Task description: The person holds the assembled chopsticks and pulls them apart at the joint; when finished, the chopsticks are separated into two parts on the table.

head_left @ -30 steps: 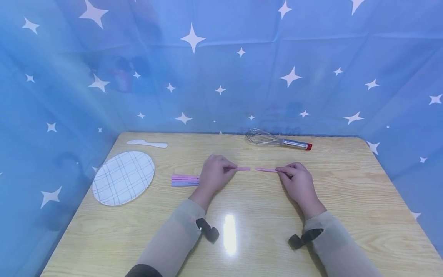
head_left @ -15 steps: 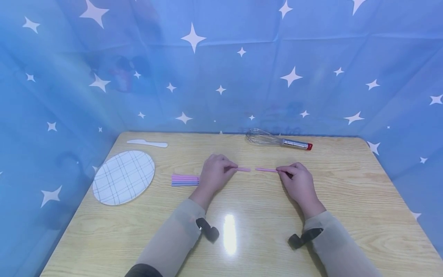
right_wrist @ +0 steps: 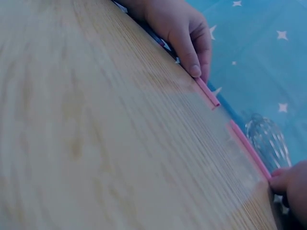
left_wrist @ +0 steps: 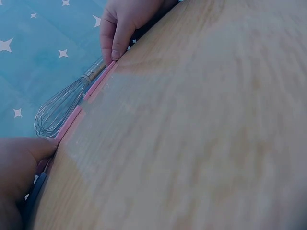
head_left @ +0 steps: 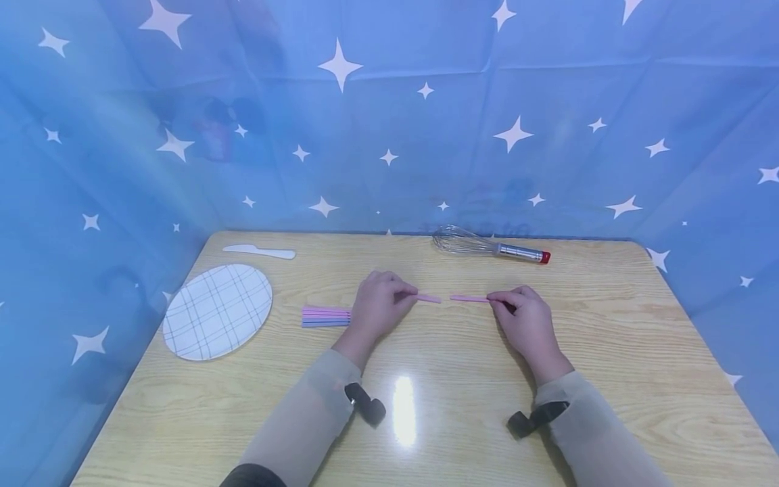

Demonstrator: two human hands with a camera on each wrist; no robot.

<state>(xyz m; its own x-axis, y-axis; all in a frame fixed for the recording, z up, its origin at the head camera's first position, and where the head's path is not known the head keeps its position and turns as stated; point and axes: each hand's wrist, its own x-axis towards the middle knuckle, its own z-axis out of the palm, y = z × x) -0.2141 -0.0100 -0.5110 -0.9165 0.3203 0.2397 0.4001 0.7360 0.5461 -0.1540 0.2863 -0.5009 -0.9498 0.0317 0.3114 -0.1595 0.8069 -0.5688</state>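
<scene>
Between thumb and fingertips, my left hand (head_left: 380, 302) pinches a short pink straw (head_left: 429, 298) near mid-table, its free end pointing right. My right hand (head_left: 523, 318) pinches another pink straw (head_left: 468, 298) by its right end. The two straws lie almost in line, close over the table, their free ends a small gap apart. In the right wrist view, the left-hand straw (right_wrist: 208, 92) and the right-hand straw (right_wrist: 249, 147) show the same gap. Left of my left wrist lies a row of pink, purple and blue straws (head_left: 325, 317), its right end hidden behind the hand.
A wire whisk (head_left: 490, 248) with a red-tipped handle lies along the back edge of the wooden table (head_left: 450, 406). At the left are a checked oval plate (head_left: 218, 312) and a white plastic knife (head_left: 259, 252). A blue star-patterned curtain (head_left: 389, 115) encloses the back and sides.
The free end of the left-hand straw has tipped slightly toward the front edge. Both hands and everything else stay almost where they were.
</scene>
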